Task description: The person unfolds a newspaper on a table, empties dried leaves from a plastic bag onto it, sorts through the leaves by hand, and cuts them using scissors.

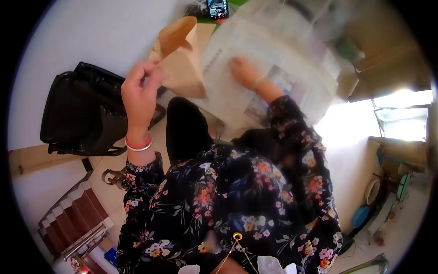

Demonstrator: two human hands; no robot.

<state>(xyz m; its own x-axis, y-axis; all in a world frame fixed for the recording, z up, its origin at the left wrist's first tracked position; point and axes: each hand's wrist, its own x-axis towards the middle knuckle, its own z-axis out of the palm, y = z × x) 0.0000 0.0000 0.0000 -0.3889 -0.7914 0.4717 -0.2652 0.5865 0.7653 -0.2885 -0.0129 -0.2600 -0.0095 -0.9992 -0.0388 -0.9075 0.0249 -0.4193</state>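
My left hand (pixel 140 89) pinches the lower left edge of a brown paper bag (pixel 182 68) between thumb and fingers. The bag's mouth gapes upward, and its folded body slants over the edge of a newspaper (pixel 219 91). Over that newspaper is my right hand (pixel 245 73), to the right of the bag and apart from it. Its fingers look curled but are blurred, so I cannot make out whether they hold anything. Another piece of brown paper (pixel 205 34) shows behind the bag.
A lit phone (pixel 218 10) lies at the table's far edge, on something green. To the left stands a black chair (pixel 86 109) near the wall. Behind it are brown steps (pixel 80 217). A bright doorway or window (pixel 401 116) is at the right.
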